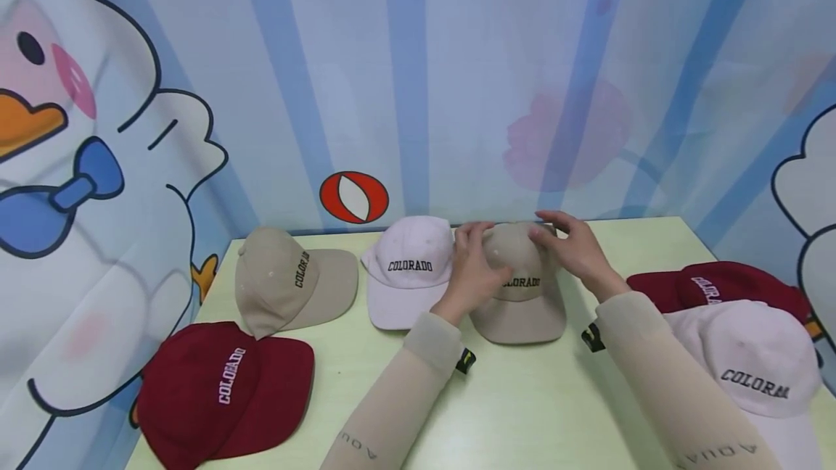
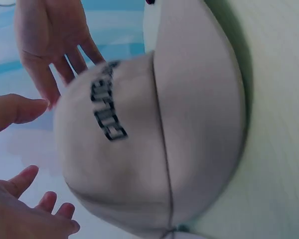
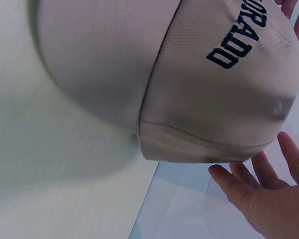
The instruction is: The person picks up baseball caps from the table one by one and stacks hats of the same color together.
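A beige baseball cap (image 1: 517, 319) with dark COLORADO lettering sits near the table's back edge, brim toward me. My left hand (image 1: 477, 274) is at its left side, with the thumb in front of the lettering in the head view. On the other side, my right hand (image 1: 578, 249) has spread, bent fingers around the crown. Up close, the left hand's fingers (image 2: 27, 179) stand apart from the crown. The right wrist view has the right fingertips (image 3: 220, 172) right at the crown's lower edge. Just left of this cap is a white COLORADO cap (image 1: 408, 252), partly behind my left hand.
Another beige cap (image 1: 271, 281) and a dark red cap (image 1: 215, 390) lie at the left of the pale table (image 1: 516, 412). At the right, a white cap (image 1: 751, 361) overlaps a dark red one (image 1: 738, 281). A printed duck backdrop (image 1: 444, 93) rises behind the table.
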Available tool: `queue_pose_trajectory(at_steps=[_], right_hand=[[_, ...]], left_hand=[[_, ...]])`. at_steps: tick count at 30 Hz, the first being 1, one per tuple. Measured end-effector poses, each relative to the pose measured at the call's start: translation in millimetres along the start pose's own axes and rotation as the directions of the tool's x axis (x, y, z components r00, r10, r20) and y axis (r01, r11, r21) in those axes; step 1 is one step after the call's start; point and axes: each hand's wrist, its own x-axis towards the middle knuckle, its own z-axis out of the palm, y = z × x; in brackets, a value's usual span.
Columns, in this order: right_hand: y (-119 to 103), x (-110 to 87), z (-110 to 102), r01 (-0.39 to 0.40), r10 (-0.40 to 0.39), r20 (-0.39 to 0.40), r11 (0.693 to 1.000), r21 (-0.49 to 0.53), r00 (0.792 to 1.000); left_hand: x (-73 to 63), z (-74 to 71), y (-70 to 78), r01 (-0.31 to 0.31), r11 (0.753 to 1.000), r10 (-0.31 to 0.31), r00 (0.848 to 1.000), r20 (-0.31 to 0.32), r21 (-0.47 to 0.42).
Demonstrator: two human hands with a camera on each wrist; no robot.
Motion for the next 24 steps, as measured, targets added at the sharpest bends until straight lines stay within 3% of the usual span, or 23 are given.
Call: queue_pose_trajectory(at_steps=[5, 13, 19, 24], right_hand=[[4.7, -15.2, -7.2, -0.018, 0.019, -0.025, 0.999, 0.040, 1.000], [11.2, -49.6, -19.6, -0.042, 0.051, -0.091, 0.995, 0.093, 0.995], [12.5, -75.8, -33.4, -0.065, 0.074, -0.086, 0.993, 0.098, 0.994], [14.4, -94.6, -46.0, -0.135, 0.138, -0.047, 0.989, 0.064, 0.989]], left_hand=[[-9.1, 9.1, 15.6, -0.037, 0.998, 0.037, 0.999, 0.015, 0.044], [-24.9, 25.6, 35.1, -0.077, 0.997, 0.076, 0.994, 0.074, 0.016], [-38.4, 40.1, 46.2, -0.040, 0.999, 0.044, 0.989, 0.139, -0.035], [-46.8, 54.0, 54.6, 0.017, 0.994, 0.006, 0.979, 0.204, -0.111]])
